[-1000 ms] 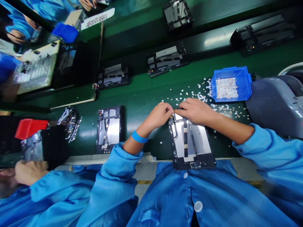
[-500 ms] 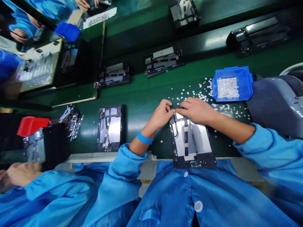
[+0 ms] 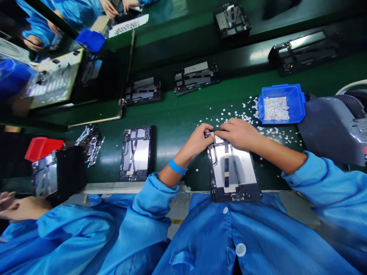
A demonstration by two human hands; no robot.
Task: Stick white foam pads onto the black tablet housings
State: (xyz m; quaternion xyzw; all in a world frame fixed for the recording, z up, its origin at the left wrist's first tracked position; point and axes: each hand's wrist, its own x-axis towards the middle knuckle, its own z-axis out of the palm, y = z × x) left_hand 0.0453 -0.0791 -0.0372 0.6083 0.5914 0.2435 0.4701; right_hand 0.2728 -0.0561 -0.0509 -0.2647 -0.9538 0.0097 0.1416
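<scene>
An opened tablet chassis (image 3: 233, 172) with a silver plate and black cables lies on the green bench right in front of me. My left hand (image 3: 198, 141) and my right hand (image 3: 239, 133) meet at its far left corner. The fingertips of both pinch a small pale part (image 3: 210, 134) against that corner. A blue band circles my left wrist. Several small white bits (image 3: 243, 114) are scattered on the bench beyond my hands.
A blue bin (image 3: 279, 104) of white bits stands at the right, beside a grey machine (image 3: 334, 128). A second chassis (image 3: 136, 152) lies to the left. More chassis (image 3: 195, 76) ride the belt behind. A neighbour's hand (image 3: 17, 208) and red bin (image 3: 43, 148) are at far left.
My left fingers spread apart briefly, then closed again on the small part at the chassis corner. The chassis on the belt have drifted left.
</scene>
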